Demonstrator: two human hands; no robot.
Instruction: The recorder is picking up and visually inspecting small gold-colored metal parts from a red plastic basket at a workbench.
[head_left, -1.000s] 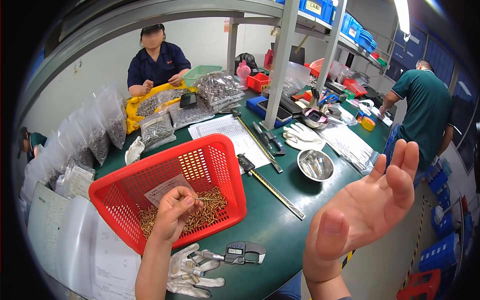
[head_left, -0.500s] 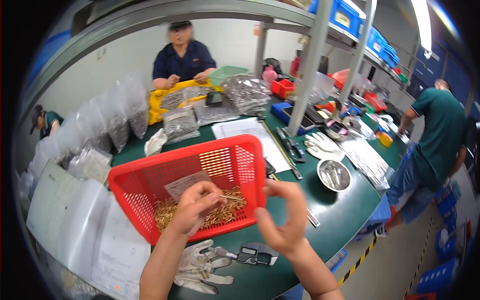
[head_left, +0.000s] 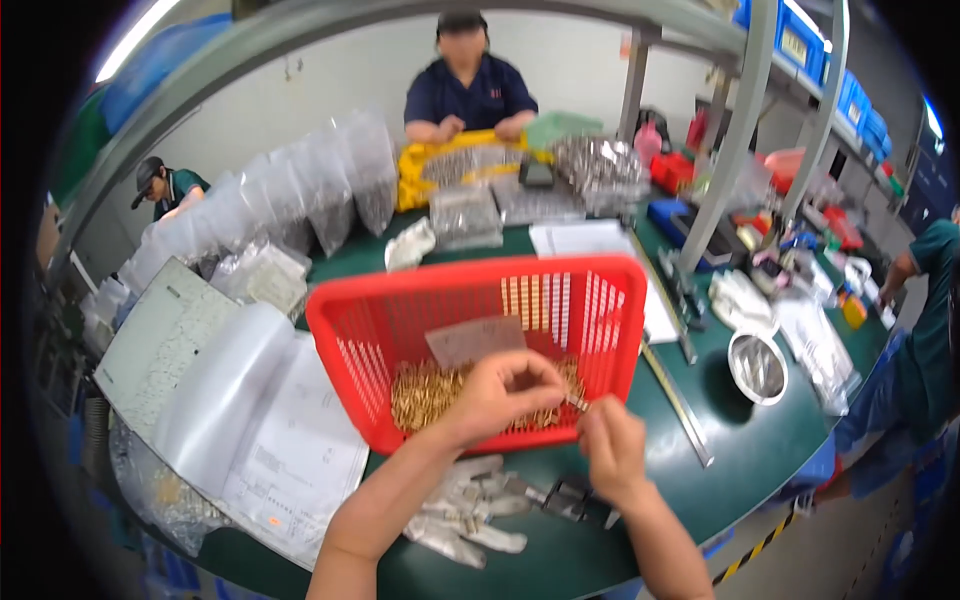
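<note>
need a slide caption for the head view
Left hand and right hand meet over small brass parts in a red basket on a green table.

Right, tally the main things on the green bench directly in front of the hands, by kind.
Red mesh basket: 1
Metal bowl: 1
Caliper: 1
White gloves: 1 pile
Steel ruler: 1
Brass parts: too many to count
Total: 5, brass parts aside
</note>
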